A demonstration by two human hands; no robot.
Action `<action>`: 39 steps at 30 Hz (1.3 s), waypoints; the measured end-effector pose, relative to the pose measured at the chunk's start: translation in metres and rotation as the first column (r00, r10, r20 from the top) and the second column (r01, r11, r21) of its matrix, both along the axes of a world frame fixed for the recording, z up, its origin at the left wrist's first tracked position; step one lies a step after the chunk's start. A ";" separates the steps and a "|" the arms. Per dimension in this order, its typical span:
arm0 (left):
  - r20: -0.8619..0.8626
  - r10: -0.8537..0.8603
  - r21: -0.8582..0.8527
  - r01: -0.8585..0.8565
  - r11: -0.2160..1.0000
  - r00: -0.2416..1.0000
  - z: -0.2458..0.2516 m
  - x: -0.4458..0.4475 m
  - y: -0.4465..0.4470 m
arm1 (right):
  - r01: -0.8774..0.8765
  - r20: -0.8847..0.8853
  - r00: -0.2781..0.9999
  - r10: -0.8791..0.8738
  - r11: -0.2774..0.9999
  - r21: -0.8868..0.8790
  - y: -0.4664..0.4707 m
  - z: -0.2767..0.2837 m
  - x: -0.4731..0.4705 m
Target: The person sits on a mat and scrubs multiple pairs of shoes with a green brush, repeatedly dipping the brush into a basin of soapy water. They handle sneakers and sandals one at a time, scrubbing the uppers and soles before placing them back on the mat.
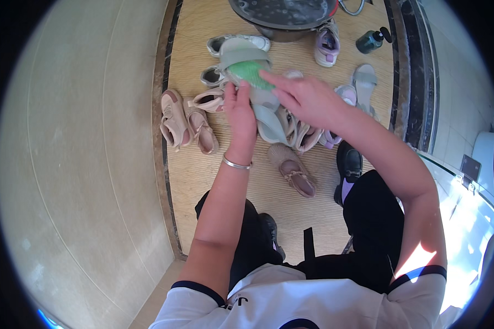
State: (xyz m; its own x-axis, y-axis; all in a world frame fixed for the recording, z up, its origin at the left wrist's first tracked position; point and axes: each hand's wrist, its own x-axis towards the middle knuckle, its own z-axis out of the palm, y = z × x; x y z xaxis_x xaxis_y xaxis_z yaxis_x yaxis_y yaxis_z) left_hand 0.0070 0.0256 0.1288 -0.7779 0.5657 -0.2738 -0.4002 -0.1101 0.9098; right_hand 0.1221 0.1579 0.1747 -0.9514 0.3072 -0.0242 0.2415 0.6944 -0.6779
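My left hand (pixel 241 110) grips a pale green sandal (pixel 247 56) by its side, sole downward, above a cluster of shoes. Between the fingers of my right hand (pixel 311 98) is a green scrubber (pixel 247 70), pressed to the footbed just below the sandal's front strap. Motion blur keeps me from telling whether it is a brush or a pad. The sandal's pale ankle strap (pixel 269 121) hangs toward me. A matching sandal (pixel 364 80) lies on the floor at the right.
A dark basin (pixel 284 14) of sudsy water stands at the far end, near a green pump bottle (pixel 368 42). Around my hands are white sneakers (pixel 257 42), a beige-pink sneaker (pixel 173 119) and knit strap shoes (pixel 290 166). A tiled wall (pixel 86 144) rises at left; glass (pixel 457 181) borders the right.
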 end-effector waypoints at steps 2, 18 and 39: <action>-0.019 0.039 0.041 -0.038 0.998 0.999 -0.006 -0.011 -0.003 | -0.018 0.033 0.999 0.020 0.998 -0.059 -0.002 0.006 0.013; -0.350 -0.015 -0.075 -0.012 0.997 0.937 -0.008 -0.010 -0.002 | -0.013 0.138 0.989 0.043 0.977 -0.214 0.007 0.038 0.038; -0.193 -0.090 -0.122 0.067 0.990 0.977 -0.008 0.014 0.006 | 0.058 0.000 0.998 -0.058 0.989 0.135 0.019 -0.026 0.022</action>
State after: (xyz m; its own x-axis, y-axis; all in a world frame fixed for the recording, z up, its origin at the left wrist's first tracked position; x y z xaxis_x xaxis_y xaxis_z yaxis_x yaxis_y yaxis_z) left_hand 0.0211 0.0314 0.1208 -0.7776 0.6009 -0.1850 -0.2142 0.0235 0.9765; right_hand 0.1440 0.1767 0.1487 -0.9318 0.3626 0.0180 0.2863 0.7643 -0.5778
